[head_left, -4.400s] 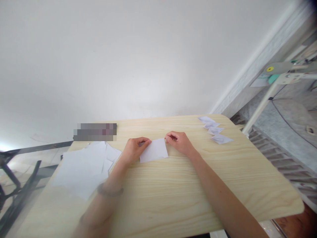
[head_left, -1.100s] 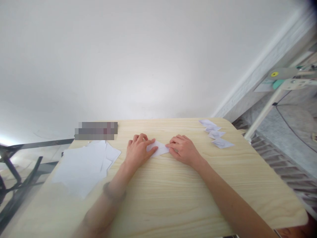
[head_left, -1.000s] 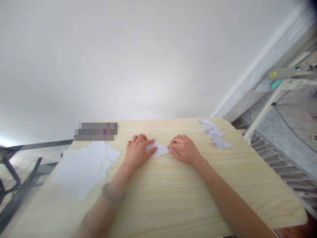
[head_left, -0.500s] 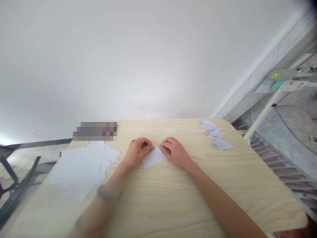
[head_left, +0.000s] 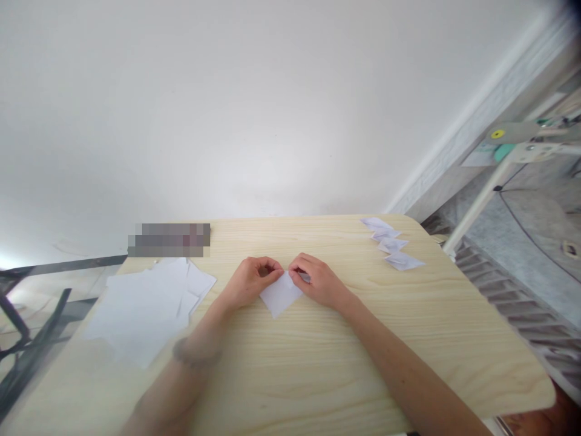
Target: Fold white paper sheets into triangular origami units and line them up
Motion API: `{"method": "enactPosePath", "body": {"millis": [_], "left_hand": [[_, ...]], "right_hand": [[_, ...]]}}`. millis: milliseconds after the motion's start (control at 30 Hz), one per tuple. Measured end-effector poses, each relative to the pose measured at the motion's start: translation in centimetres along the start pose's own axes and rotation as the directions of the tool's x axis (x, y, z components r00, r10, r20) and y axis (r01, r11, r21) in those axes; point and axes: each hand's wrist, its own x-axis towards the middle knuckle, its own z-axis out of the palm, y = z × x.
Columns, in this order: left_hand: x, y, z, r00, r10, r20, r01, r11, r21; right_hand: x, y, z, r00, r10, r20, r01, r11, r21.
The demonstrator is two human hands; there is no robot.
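Here, the left hand's grip [head_left: 250,280] is pinched on the upper edge of a small folded white paper [head_left: 280,299], and the right hand's grip [head_left: 318,282] is closed on it just beside. The paper sits mid-bench [head_left: 318,369], between loose white sheets [head_left: 136,309] at left and four folded paper pieces [head_left: 393,246] at far right.

The wall [head_left: 272,133] rises directly behind the bench [head_left: 327,369]. Central on the bench: one paper sheet [head_left: 280,298], between left hand [head_left: 249,281] and right hand [head_left: 320,281], fingertips of both at its far edge. Left of these: a pile of sheets [head_left: 140,309]; behind the pile, at the far-left corner, an obscured item [head_left: 169,241]. Far right: four folded pieces [head_left: 403,261], lined front to back. Beyond the right edge: a pole [head_left: 480,203].
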Motion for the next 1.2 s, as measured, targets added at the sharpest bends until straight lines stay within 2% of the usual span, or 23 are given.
{"method": "enactPosePath", "body": {"millis": [133, 367, 600, 733, 933, 1067, 1200], "left_hand": [[-0.1, 0.0, -0.4, 0.999, -0.023, 0.027, 0.025, 0.998, -0.055], [-0.1, 0.5, -0.8, 0.997, -0.073, 0.017, 0.074, 0.994, -0.083], [0.1, 0.6, -0.9, 0.999, -0.052, -0.011, 0.051, 0.993, -0.104], [0.2, 0.4, -0.9, 0.997, -0.075, -0.011, 0.074, 0.993, -0.095], [0.2, 0.0, -0.8, 0.999, -0.024, -0.022, 0.023, 0.999, -0.043], [-0.1, 0.2, -0.8, 0.995, 0.079, -0.066, -0.077, 0.997, 0.030], [-0.2, 0.1, -0.9, 0.994, 0.102, -0.046, -0.096, 0.987, 0.126]], "right_hand": [[0.1, 0.4, -0.7, 0.999, 0.008, 0.040, -0.011, 0.997, 0.075], [-0.3, 1.4, -2.1, 0.994, 0.076, 0.078, -0.083, 0.993, 0.084], [-0.5, 2.1, -2.0, 0.991, 0.117, 0.063, -0.129, 0.963, 0.238], [-0.5, 2.4, -2.1, 0.988, 0.138, 0.064, -0.150, 0.953, 0.263], [-0.5, 2.8, -1.6, 0.966, 0.250, -0.070, -0.228, 0.945, 0.236], [-0.5, 2.7, -1.1, 0.969, 0.220, -0.109, -0.192, 0.957, 0.219], [-0.5, 2.6, -1.1, 0.969, 0.209, -0.134, -0.180, 0.963, 0.202]]}}
